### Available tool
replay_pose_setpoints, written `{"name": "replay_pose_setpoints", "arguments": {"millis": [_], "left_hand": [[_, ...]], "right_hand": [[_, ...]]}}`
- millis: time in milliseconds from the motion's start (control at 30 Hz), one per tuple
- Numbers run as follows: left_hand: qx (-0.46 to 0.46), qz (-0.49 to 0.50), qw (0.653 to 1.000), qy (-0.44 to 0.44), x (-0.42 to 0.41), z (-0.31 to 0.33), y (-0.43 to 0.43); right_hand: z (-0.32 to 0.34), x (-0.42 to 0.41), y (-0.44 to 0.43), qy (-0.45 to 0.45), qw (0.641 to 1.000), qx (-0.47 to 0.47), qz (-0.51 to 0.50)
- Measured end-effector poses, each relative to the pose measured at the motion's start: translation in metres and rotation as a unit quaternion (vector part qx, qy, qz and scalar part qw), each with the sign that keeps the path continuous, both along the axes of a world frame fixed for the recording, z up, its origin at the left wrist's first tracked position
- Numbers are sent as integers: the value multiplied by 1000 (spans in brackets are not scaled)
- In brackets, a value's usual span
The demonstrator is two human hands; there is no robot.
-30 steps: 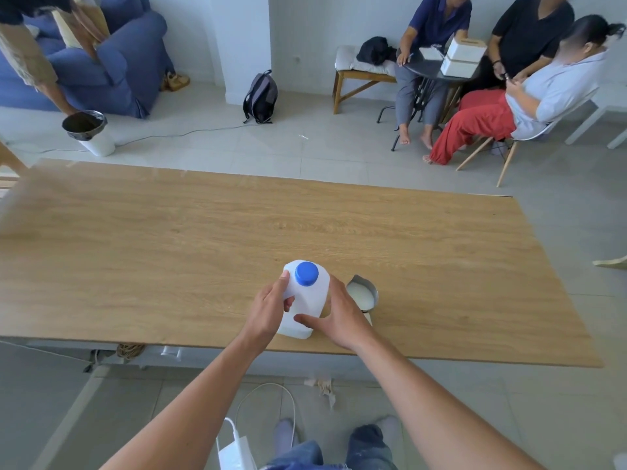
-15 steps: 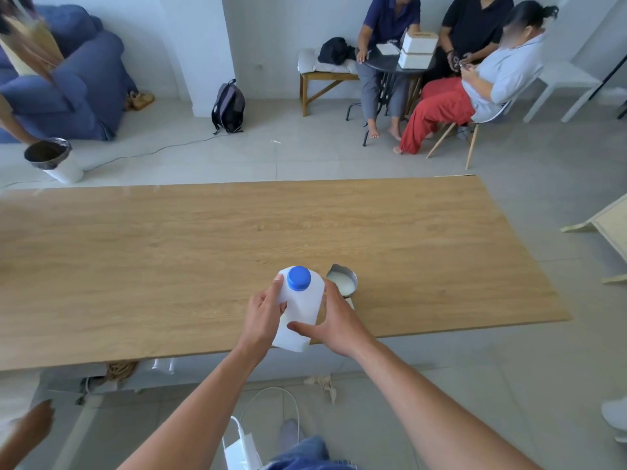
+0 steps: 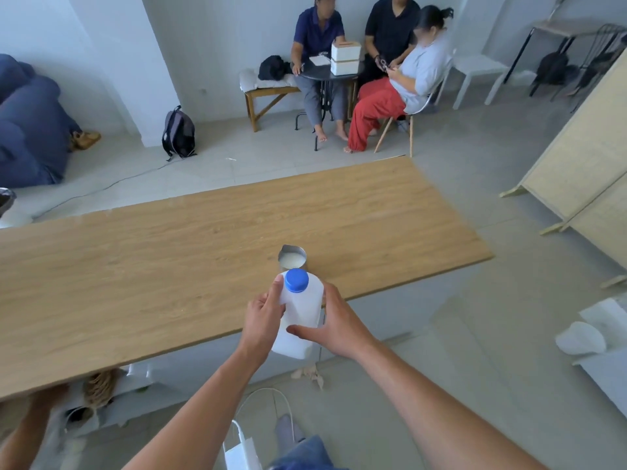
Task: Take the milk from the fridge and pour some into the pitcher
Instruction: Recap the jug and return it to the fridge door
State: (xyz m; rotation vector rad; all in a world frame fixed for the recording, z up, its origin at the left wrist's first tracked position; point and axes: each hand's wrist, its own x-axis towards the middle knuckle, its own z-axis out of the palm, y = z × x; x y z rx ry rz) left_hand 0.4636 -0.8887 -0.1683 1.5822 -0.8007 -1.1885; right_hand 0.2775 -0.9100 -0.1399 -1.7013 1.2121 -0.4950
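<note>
A long wooden table [image 3: 169, 266] with a pale oak grain fills the middle of the view and runs away from me at a slant. Beyond it is a grey tiled floor [image 3: 458, 164]. A blue sofa [image 3: 30, 130] sits at the far left, and a light wooden panel [image 3: 583, 157] stands at the right. Three people sit by the back wall around a small round black table [image 3: 325, 71], and a dark backpack [image 3: 178, 132] leans against the white wall to their left.

Both my bare forearms reach up from the bottom of the view and meet just in front of the table's near edge. My left hand [image 3: 263, 320] wraps the left side of a white plastic milk bottle [image 3: 302, 313]. Its thumb lies up along the bottle's shoulder and its fingers are curled behind. My right hand [image 3: 334, 325] grips the right side, with the thumb laid across the front of the bottle low down and the fingers round the far side. So both hands are grasping the bottle.

The bottle is upright and lifted clear of the table, and its base hangs past the near edge, over the floor. A small steel pitcher [image 3: 292, 257] stands on the table just beyond the bottle, near the edge, with white milk inside. Its spout points away from me. The bottle's blue screw cap [image 3: 296, 280] is on, and in this view it sits just below the pitcher's rim.
</note>
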Motion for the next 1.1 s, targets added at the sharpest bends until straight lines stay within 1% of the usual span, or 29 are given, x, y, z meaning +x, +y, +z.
{"name": "replay_pose_setpoints", "arguments": {"millis": [133,267,633,700,933,1100], "left_hand": [[1,-29,1000,-1,-35,8,20],[22,-65,998,-1,-68,9,31],[37,-228,973,7,-179,9,34],[51,-256,965,-2,-201,12,31],[47,-358,932,9,-285,15,19],[61,-449,891,-4,-344,17,13]], "right_hand": [[-6,-32,32,-6,998,3,-56],[-13,-64,58,-15,995,9,-103],[-17,-173,116,-18,967,11,-253],[-19,-193,122,-17,958,6,-286],[-20,-254,150,-26,916,14,-400],[-20,-291,174,-29,872,16,-489]]}}
